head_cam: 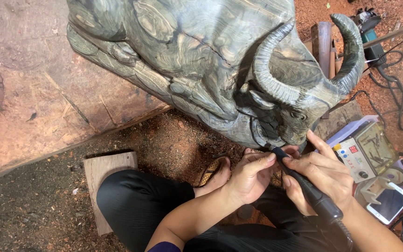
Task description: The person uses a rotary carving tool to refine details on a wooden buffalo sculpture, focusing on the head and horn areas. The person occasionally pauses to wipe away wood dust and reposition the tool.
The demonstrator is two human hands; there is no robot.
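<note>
1. A seated person works a black rotary carving handpiece (pixel 304 184) against the muzzle of a large grey-green wooden buffalo sculpture (pixel 201 60), seen from a head-worn camera looking down.

2. The right hand (pixel 320 175) is wrapped around the handpiece like a pen, its index finger stretched up to touch the carved face; the left hand (pixel 253 175) pinches the tool near its tip and steadies it just under the animal's snout.

3. The sculpture rests on a broad reddish timber slab (pixel 38 98), its head overhanging the edge above the worker's black-trousered lap (pixel 136 205) and a sandalled foot (pixel 215 175).

4. Judging from the surface, the work looks well advanced: the ridged horns (pixel 269 65), the eye, the ear and the folds along the body are already shaped and smooth, and what remains appears to be fine detailing around the mouth and nose, where the bit now sits.

5. Beside the right hand stands a small control box (pixel 360 156) with a red digital display and a dial, a smartphone (pixel 390 203) lying just below it.

6. Black cables (pixel 399 100) trail across the ground, which is covered in reddish sawdust (pixel 173 140); a small wooden board (pixel 106 175) lies near the worker's knee.
</note>
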